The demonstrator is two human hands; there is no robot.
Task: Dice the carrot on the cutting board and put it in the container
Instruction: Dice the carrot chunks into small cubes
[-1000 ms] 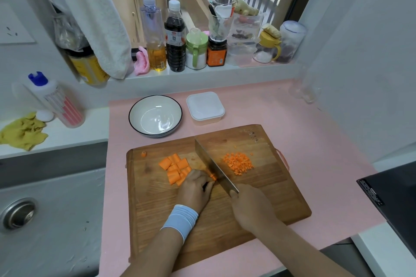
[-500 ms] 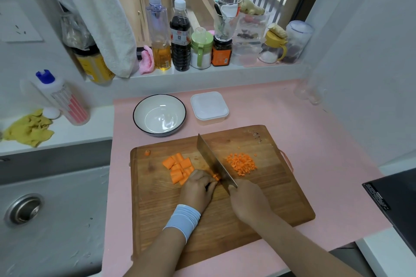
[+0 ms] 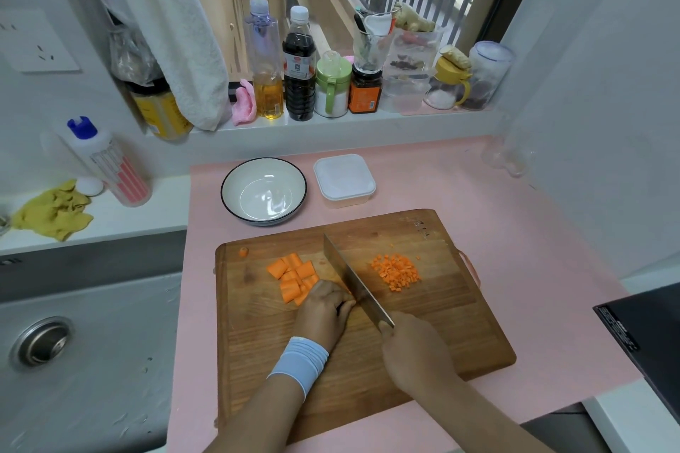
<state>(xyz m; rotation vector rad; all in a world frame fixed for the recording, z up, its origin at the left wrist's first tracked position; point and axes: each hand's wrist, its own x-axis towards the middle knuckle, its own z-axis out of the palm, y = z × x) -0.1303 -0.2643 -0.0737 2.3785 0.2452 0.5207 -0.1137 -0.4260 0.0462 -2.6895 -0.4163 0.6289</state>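
A wooden cutting board (image 3: 423,335) lies on the pink counter. Several thick carrot chunks (image 3: 292,274) sit at its left. A small pile of diced carrot (image 3: 395,270) lies to the right of the blade. My right hand (image 3: 412,353) grips the handle of a cleaver (image 3: 353,281), whose blade edge rests down on the board. My left hand (image 3: 325,309), fingers curled, holds a carrot piece against the blade's left side; the piece itself is almost hidden. Behind the board stand an empty white bowl (image 3: 263,191) and a lidded white container (image 3: 344,180).
A sink (image 3: 84,349) lies left of the counter. Bottles and jars (image 3: 300,66) line the windowsill. A dish-soap bottle (image 3: 110,162) and yellow cloth (image 3: 53,211) sit at far left. A black appliance edge (image 3: 647,338) is at right. One carrot end (image 3: 243,251) lies near the board's back-left corner.
The blade has come down onto the board close to my left fingers, and the orange piece seen beside them earlier is now nearly covered. Piles and dishes have not moved.
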